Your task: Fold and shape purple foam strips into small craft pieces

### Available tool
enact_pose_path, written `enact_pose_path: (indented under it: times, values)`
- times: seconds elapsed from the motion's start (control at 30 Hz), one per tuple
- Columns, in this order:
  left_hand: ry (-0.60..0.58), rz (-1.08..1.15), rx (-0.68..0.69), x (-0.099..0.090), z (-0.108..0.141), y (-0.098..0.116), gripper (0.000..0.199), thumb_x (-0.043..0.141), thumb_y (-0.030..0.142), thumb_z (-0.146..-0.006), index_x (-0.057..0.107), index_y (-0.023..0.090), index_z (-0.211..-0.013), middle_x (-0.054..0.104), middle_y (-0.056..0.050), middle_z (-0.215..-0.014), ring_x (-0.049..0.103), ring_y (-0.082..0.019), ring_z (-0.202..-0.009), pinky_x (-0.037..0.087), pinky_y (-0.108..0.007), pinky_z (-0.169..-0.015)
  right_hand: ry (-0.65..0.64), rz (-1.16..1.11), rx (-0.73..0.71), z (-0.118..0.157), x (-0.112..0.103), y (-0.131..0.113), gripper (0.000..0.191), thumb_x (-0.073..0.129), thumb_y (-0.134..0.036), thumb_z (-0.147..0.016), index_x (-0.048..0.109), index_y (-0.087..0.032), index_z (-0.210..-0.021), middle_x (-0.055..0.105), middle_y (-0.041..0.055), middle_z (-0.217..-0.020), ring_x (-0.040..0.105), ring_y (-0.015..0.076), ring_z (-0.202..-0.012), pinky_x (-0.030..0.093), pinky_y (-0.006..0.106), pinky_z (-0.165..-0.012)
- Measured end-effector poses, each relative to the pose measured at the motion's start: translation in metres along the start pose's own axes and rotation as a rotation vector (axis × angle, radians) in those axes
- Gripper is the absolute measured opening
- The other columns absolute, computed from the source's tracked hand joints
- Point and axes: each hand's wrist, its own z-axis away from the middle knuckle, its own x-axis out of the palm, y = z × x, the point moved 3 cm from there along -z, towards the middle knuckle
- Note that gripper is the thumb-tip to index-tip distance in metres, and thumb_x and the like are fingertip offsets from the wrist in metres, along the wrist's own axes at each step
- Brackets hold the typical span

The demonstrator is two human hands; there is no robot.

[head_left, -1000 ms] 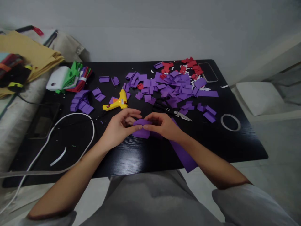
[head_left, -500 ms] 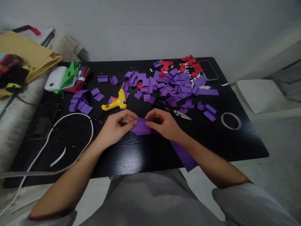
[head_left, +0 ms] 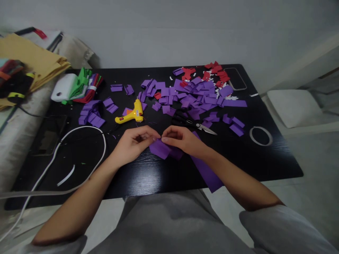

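A purple paper piece point(head_left: 159, 149) is pinched along its upper edge by both hands above the front of the black table. My left hand point(head_left: 135, 143) grips it from the left, thumb and fingertips together. From the right, my right hand point(head_left: 182, 140) pinches the same edge, and the fingertips of the two hands nearly touch. Under my right wrist lies a long purple paper strip point(head_left: 208, 171), reaching past the table's front edge. Black-handled scissors point(head_left: 196, 124) rest just beyond my right hand. A yellow glue gun point(head_left: 131, 113) lies beyond my left hand.
Many folded purple pieces point(head_left: 196, 93) are heaped at the back, beside red scraps point(head_left: 219, 74). A white cable point(head_left: 104, 141) loops on the left near a dark phone-like slab point(head_left: 47, 137). A tape ring point(head_left: 261, 136) lies at right. Green and red bundles point(head_left: 87, 86) sit back left.
The fingertips of both hands have come closer together along the paper's upper edge. The purple piece now hangs tilted lower, with more of it showing below the fingers.
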Motion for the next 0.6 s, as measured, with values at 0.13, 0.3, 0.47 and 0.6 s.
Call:
enact_pose_path:
  times: [0.13, 0.3, 0.47, 0.6]
  values:
    - [-0.02, -0.029, -0.012, 0.0011, 0.002, 0.0012, 0.014, 0.072, 0.03, -0.091, 0.081, 0.02, -0.095, 0.078, -0.003, -0.082, 0.068, -0.015, -0.071, 0.049, -0.025, -0.063, -0.025, 0.005, 0.032, -0.0014, 0.0011, 0.0055, 0.035, 0.095, -0.041, -0.071, 0.076, -0.018, -0.089, 0.074, -0.0004, -0.081, 0.066, 0.0136, -0.076, 0.052, 0.028, -0.075]
    - [0.008, -0.001, -0.043, 0.0016, 0.0012, 0.0047, 0.027, 0.076, 0.04, -0.09, 0.078, 0.02, -0.108, 0.075, -0.003, -0.084, 0.068, -0.016, -0.076, 0.052, -0.026, -0.068, 0.052, 0.063, -0.034, -0.0007, -0.0001, 0.0056, 0.031, 0.094, -0.04, -0.072, 0.077, -0.018, -0.086, 0.076, 0.0004, -0.081, 0.069, 0.0145, -0.075, 0.054, 0.029, -0.074]
    - [-0.004, -0.063, -0.12, 0.0045, 0.0001, -0.0021, 0.033, 0.078, 0.051, -0.087, 0.076, 0.018, -0.088, 0.071, -0.002, -0.075, 0.062, -0.015, -0.067, 0.047, -0.025, -0.061, 0.105, 0.073, -0.084, 0.0011, 0.0026, 0.0066, 0.027, 0.09, -0.035, -0.076, 0.074, -0.02, -0.091, 0.077, -0.0002, -0.081, 0.072, 0.0154, -0.076, 0.056, 0.029, -0.075]
    - [-0.001, -0.043, -0.118, 0.0047, -0.0003, -0.0026, 0.031, 0.076, 0.049, -0.088, 0.074, 0.018, -0.085, 0.068, -0.001, -0.072, 0.059, -0.014, -0.065, 0.044, -0.025, -0.06, 0.083, 0.053, -0.094, 0.0021, 0.0045, 0.0068, 0.027, 0.089, -0.03, -0.076, 0.069, -0.021, -0.092, 0.076, -0.0008, -0.083, 0.073, 0.0154, -0.078, 0.057, 0.029, -0.076]
